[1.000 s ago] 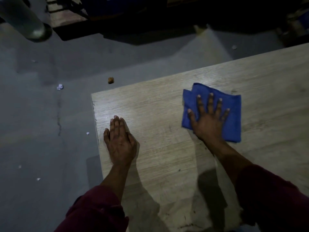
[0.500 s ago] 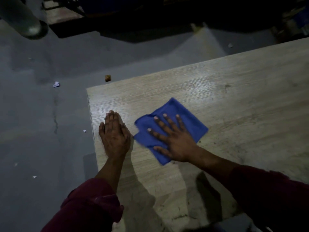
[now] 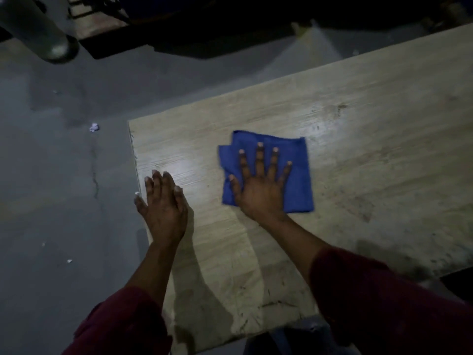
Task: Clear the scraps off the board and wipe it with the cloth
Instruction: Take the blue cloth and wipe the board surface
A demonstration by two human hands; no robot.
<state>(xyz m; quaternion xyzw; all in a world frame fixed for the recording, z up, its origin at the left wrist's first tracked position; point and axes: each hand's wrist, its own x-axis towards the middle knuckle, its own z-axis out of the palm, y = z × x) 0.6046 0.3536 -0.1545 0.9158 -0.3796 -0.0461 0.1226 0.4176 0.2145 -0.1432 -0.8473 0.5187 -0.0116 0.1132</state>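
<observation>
A pale wood-grain board [image 3: 358, 149] lies low over a grey floor, with dark smudges on its right and near parts. A blue cloth [image 3: 299, 175] lies flat near the board's middle. My right hand [image 3: 258, 188] presses down on the cloth, palm flat and fingers spread. My left hand [image 3: 163, 206] rests flat on the board at its left edge, fingers together, holding nothing. I see no loose scraps on the board's lit surface.
A crumpled white scrap [image 3: 94, 127] and small white bits [image 3: 69, 261] lie on the floor left of the board. A grey metal post [image 3: 38, 26] stands at the top left. Dark wooden structures [image 3: 204, 26] fill the top.
My right hand has slid the cloth from beside my left hand back to the right and farther up the board. My left hand has stayed at the left edge.
</observation>
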